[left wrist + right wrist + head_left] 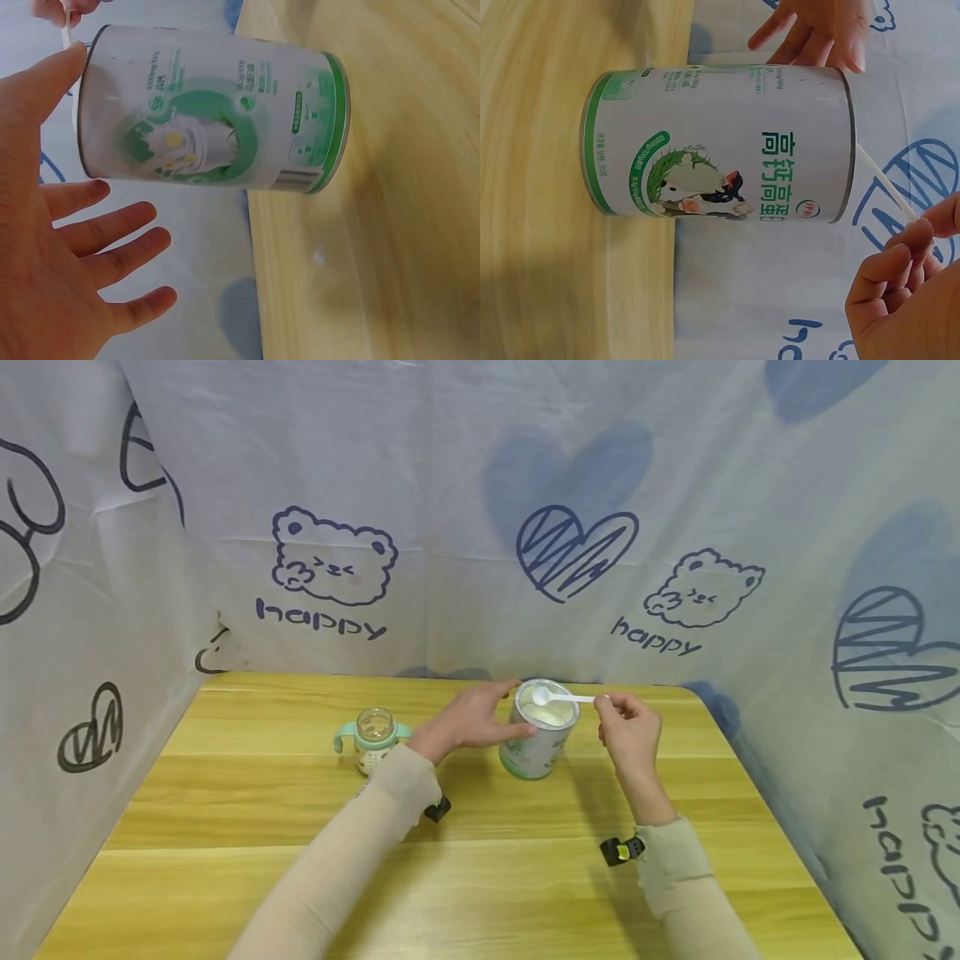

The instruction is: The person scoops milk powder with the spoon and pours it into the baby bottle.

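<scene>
Bottle (373, 737) left of can (542, 739), spoon (561, 697) over can, both on table (480, 877)

Both arms wear long, close-fitting sleeves of pale beige knit, ending at the wrists in slightly gathered cuffs. The left hand (468, 720) and right hand (630, 735) are bare, without rings or gloves. A small black camera unit is strapped under each wrist; the one at the right cuff, toward 5 o'clock in the head view, shows a yellow-green patch on its face
</scene>
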{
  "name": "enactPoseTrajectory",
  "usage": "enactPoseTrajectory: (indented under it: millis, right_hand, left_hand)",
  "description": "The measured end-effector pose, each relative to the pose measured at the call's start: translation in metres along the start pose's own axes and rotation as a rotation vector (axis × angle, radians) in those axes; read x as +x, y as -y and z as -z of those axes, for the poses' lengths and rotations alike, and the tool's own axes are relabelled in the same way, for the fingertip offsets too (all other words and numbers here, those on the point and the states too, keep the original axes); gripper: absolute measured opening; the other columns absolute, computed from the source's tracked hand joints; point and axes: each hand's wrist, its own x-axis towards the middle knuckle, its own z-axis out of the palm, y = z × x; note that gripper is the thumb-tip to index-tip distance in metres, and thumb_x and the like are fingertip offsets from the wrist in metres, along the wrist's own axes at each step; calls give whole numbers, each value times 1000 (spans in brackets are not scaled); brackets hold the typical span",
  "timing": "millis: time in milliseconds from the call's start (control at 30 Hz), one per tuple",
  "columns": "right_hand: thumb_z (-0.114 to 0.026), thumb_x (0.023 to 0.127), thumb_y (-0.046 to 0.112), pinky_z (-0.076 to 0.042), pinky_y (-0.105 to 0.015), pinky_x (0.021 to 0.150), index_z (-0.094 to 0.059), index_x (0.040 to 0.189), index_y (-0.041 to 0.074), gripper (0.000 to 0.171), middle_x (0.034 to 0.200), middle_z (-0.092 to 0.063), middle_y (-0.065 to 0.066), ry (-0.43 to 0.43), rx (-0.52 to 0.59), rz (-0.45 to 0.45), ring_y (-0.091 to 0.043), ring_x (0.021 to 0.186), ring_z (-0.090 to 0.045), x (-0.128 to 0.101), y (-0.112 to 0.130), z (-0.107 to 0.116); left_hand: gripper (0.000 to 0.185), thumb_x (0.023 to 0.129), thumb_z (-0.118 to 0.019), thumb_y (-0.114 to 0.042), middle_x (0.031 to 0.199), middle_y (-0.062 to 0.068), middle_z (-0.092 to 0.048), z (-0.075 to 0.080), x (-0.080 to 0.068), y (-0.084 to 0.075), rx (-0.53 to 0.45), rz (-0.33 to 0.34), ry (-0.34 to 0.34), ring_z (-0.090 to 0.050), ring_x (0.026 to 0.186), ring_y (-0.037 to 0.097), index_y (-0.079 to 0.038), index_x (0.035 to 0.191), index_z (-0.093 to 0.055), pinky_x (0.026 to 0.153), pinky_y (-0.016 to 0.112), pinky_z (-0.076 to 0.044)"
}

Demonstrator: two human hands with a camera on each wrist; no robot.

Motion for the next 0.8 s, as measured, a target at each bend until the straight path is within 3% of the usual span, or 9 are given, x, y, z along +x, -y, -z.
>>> enactPoseTrajectory:
  millis: [300,433,533,667,800]
  right_hand:
    - [-70,89,14,-43,-17,44,-73,91,2,13,56,-56,15,-16,-29,16,-1,47,-50,1,-5,-1]
    - [-68,89,12,-43,-16,45,-75,91,1,13,62,-59,13,-21,-75,63,-1,48,-51,2,-7,0]
    - [-69,89,12,-45,-15,50,-77,92,1,13,70,-63,6,-17,-169,159,-4,58,-54,2,-9,1]
    - [-71,90,11,-45,-18,58,-77,90,2,11,75,-66,-7,43,-345,373,-15,69,-57,4,-12,2]
    - [-70,90,12,-45,-26,59,-76,89,3,11,74,-66,-10,122,-519,571,-22,66,-57,6,-16,3]
  left_hand:
    - [103,92,-70,-66,159,17,-52,-8,2,-3,-16,16,-21,-52,145,35,-7,166,-30,120,55,-44]
    - [102,93,-68,-68,158,16,-53,-10,3,-2,4,23,-27,-54,144,34,-8,166,-30,119,54,-46]
    - [99,92,-68,-68,157,15,-55,-11,4,-3,12,15,-39,-56,141,33,-10,165,-33,117,55,-48]
    - [97,92,-69,-67,154,14,-57,-13,4,-3,13,5,-51,-58,138,33,-11,164,-35,114,54,-50]
    - [96,92,-69,-66,153,13,-58,-15,5,-3,-5,2,-53,-59,137,32,-12,164,-35,113,53,-51]
